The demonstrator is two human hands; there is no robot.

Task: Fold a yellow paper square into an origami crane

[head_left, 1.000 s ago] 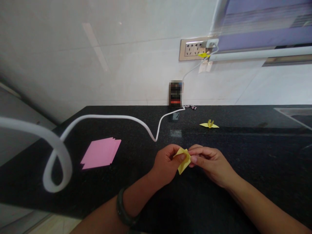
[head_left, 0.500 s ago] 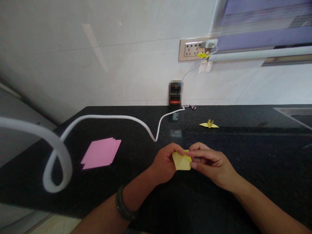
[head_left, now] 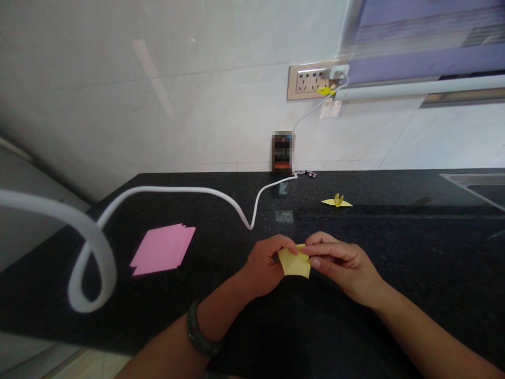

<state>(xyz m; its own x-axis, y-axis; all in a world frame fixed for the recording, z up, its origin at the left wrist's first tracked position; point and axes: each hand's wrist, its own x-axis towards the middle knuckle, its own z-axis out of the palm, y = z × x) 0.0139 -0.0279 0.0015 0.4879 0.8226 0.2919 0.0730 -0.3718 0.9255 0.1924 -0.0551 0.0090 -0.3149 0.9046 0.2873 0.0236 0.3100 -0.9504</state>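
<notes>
A small folded piece of yellow paper (head_left: 295, 265) is held between my two hands, above the dark countertop. My left hand (head_left: 265, 264) grips its left side, thumb on top and the other fingers hidden behind. At the upper right edge, my right hand (head_left: 345, 266) pinches the paper with its fingertips, the thumb close to the right edge. Beyond my right hand a folded yellow paper crane (head_left: 337, 201) rests on the counter. Off to the left lies a stack of pink paper sheets (head_left: 162, 250).
A white cable (head_left: 189, 188) loops across the left side of the counter (head_left: 229, 337). A phone-like device (head_left: 283, 152) leans on the wall, its cord running up to a socket panel (head_left: 310, 80). A sink edge (head_left: 473, 190) shows at the far right.
My right thumb has shifted up a little along the paper's right edge, uncovering its lower right corner. Both hands keep hold of the yellow paper.
</notes>
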